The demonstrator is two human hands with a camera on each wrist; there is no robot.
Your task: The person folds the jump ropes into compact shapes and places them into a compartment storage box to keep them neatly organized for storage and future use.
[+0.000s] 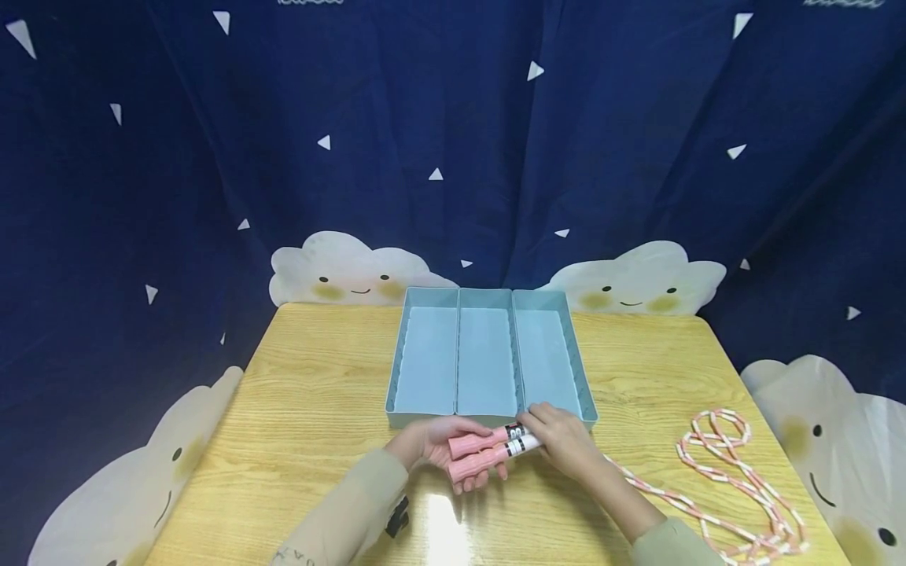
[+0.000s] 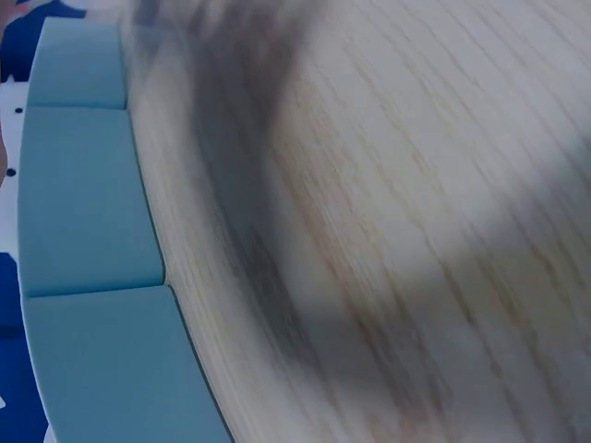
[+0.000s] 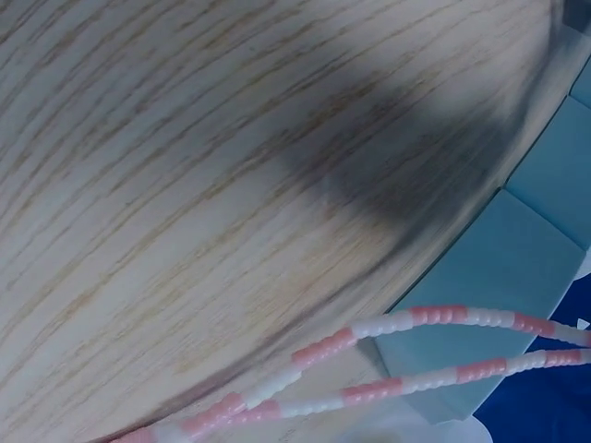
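Observation:
Two pink handles (image 1: 476, 462) of a beaded jump rope lie side by side between my hands, in front of the tray. My left hand (image 1: 437, 440) holds them from below at their pink ends, fingers underneath and thumb on the upper side. Over their white ends, my right hand (image 1: 562, 442) grips from above, with its fingertips hidden. Pink and white beaded rope (image 3: 480, 371) runs as two strands across the bottom of the right wrist view. In the head view the rest of the rope lies in loose loops at the table's right. Neither wrist view shows the handles.
Just beyond my hands stands a light blue tray (image 1: 421, 419) with three long compartments, its front wall close to them. The wooden table (image 1: 318, 377) backs onto a dark blue curtain (image 1: 396, 118) with clouds and white triangles. A small black object (image 1: 398, 517) shows beside my left sleeve.

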